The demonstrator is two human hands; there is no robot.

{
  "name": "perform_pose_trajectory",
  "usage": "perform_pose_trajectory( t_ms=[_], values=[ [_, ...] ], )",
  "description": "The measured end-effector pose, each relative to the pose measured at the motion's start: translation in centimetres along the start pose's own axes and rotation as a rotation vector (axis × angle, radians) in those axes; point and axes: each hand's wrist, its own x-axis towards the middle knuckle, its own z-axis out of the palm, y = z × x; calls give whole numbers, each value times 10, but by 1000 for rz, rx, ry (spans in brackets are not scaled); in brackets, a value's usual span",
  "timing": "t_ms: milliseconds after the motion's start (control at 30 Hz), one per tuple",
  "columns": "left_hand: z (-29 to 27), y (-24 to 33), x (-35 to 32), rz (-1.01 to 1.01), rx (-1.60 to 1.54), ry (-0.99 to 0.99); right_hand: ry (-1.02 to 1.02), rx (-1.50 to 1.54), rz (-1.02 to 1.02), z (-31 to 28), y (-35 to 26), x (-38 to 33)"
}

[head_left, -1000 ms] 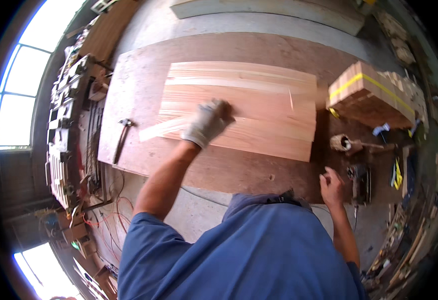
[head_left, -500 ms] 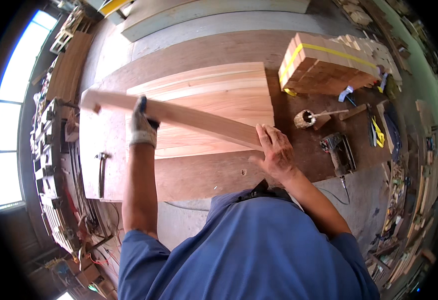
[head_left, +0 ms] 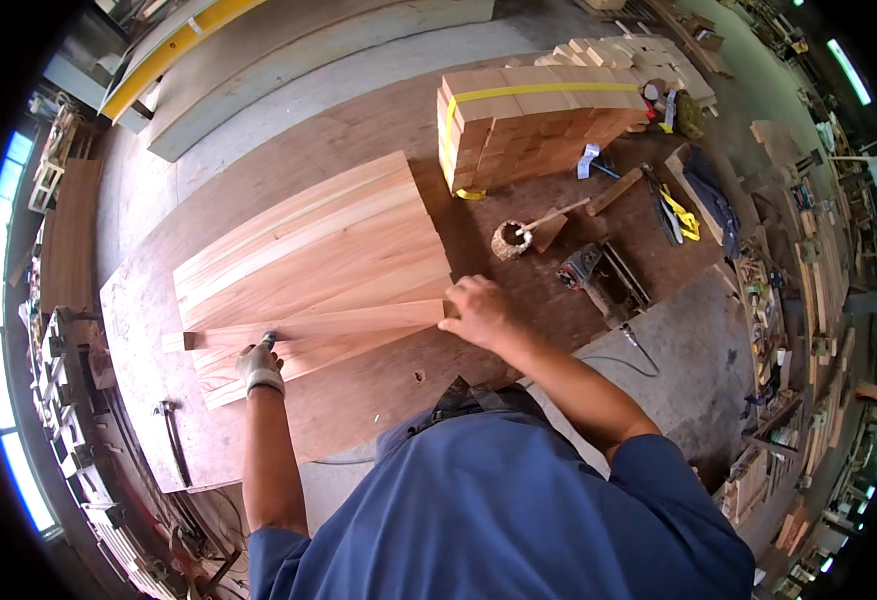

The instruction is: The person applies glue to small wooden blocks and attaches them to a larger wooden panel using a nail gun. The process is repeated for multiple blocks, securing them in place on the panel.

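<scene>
A long, squared wooden bar point(head_left: 359, 322) lies slantwise across the near part of a panel of pale reddish boards point(head_left: 319, 235). Its left end, stepped with a darker face, reaches past the panel's edge. My left hand point(head_left: 261, 366), in a pale glove with dark fingertips, is closed on the bar's near side toward that end. At the other end, my bare right hand point(head_left: 481, 312) holds the bar with curled fingers; its palm side is hidden. Whether the bar rests fully on the panel I cannot tell.
A brown worktable point(head_left: 359, 405) carries everything. On it are a hammer point(head_left: 172, 445), a strapped stack of wood blocks point(head_left: 544, 135), a round pot point(head_left: 510, 240) with a stick, a nail gun point(head_left: 604, 283) with a hose, and yellow-handled cutters point(head_left: 681, 212).
The bar has come down toward the panel and turned, its left end now nearer to me. Both hands moved with it. The whole view has swung to the right.
</scene>
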Motion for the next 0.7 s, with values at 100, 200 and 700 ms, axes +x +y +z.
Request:
perform_pose_trajectory(
  t_ms=[100,200,700],
  values=[
    [23,8,-74,174,-8,131,80,118,243,-31,62,-14],
    [23,-7,-99,219,-138,-66,199,-49,404,-57,136,-11],
    [170,-3,-242,710,271,-829,48,123,426,-100,156,-22]
  ],
)
